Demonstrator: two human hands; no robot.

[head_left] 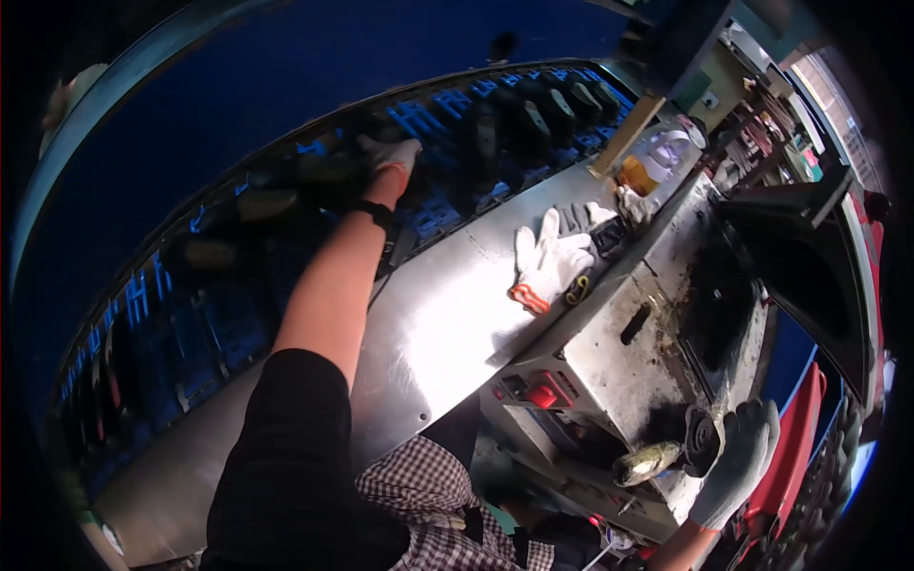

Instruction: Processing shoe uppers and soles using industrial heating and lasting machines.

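Observation:
My left hand (392,154), in a white glove with an orange cuff, reaches far into a dark trough. Its fingers look bent beside a dark piece (328,171), and shadow hides the grip. Several dark, shoe-shaped pieces (533,119) lie in a row along the trough, among blue-lit slats (419,119). At the lower right is my right hand (743,462), gloved, its fingers stretched out. It lies beside a round black tool head (702,440) with a worn, wrapped handle (649,463); I cannot tell whether they touch.
A metal ledge (457,295) runs along the trough. White gloves (547,257) lie on it, near a clear container (643,167) of amber liquid. A stained machine top (628,352) with a red switch (543,392) stands to the right. Beyond are a black hood (795,219) and a red panel (792,443).

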